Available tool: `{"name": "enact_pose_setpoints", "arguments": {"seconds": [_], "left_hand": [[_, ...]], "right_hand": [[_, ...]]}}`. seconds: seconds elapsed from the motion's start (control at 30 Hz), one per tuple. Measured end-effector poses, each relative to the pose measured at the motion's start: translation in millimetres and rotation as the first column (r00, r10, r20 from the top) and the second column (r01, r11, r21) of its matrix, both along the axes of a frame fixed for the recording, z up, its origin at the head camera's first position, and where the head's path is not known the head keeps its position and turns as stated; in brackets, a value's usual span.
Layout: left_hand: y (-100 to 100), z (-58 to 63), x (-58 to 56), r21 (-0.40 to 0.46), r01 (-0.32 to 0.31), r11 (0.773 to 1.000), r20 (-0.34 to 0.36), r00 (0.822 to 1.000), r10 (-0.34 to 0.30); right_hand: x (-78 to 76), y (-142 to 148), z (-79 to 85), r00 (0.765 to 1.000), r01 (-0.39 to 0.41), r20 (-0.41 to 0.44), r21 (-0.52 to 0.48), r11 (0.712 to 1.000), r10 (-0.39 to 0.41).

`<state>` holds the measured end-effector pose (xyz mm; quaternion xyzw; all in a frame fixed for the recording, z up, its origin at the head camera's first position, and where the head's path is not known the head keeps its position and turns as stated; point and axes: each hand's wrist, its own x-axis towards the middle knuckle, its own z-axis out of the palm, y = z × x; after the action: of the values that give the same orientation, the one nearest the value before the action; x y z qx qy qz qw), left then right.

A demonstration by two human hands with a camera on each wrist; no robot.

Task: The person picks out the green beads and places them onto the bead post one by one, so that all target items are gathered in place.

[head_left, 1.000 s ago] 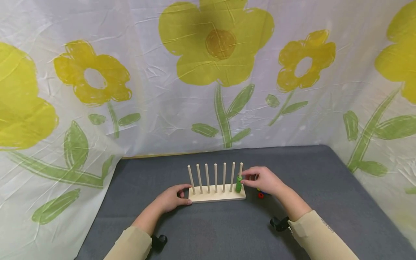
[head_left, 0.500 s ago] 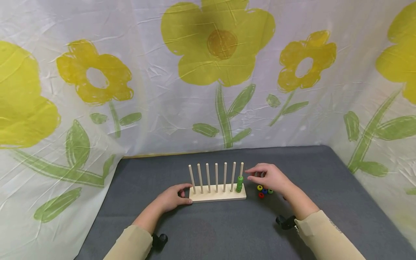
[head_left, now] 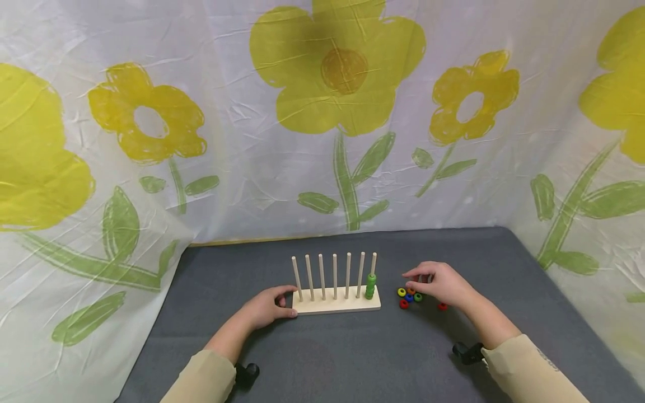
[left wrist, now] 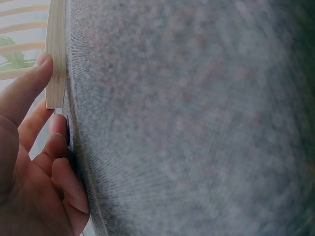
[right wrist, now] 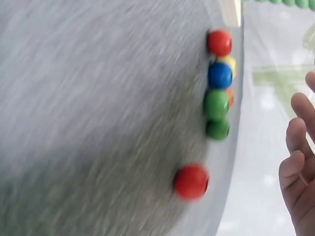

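A pale wooden peg board [head_left: 322,305] with several upright dowels stands on the dark table. On its rightmost dowel sits a stack of green beads [head_left: 370,287]. My left hand [head_left: 268,307] grips the board's left end, and the left wrist view shows the thumb on the edge of its base. To the right of the board, my right hand [head_left: 443,284] hovers over loose beads with its fingers spread and holding nothing. Among them are a yellow bead [head_left: 401,292], a blue bead [head_left: 409,298], a green bead [head_left: 417,297] and a red bead [head_left: 404,304].
Another red bead [right wrist: 191,182] lies apart from the cluster, under the right wrist side. The dark cloth-covered table [head_left: 322,358] reaches back to a white flowered curtain [head_left: 252,184]. Black wrist cameras hang below both sleeves.
My right hand has let go at the green stack on the end dowel and moved right, over the loose beads, uncovering them. The left hand stays on the board's end.
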<state>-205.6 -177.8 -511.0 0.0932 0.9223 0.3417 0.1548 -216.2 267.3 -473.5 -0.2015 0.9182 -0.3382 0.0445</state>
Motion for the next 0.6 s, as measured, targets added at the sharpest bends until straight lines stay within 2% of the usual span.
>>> {"name": "enact_pose_setpoints", "arguments": {"seconds": [0.33,0.6], "left_hand": [[0,-0.9,-0.6,0.000,0.001,1.000,-0.005,1.000,-0.001],[-1,-3.9,-1.8,-0.002,-0.005,1.000,-0.005,1.000,0.005]], "right_hand": [[2.8,33,-8.7,0.999,0.041,0.015,0.029,0.999,-0.042],[-5.6,43,-17.9,0.994,0.032,0.106,0.047,0.998,-0.037]]}}
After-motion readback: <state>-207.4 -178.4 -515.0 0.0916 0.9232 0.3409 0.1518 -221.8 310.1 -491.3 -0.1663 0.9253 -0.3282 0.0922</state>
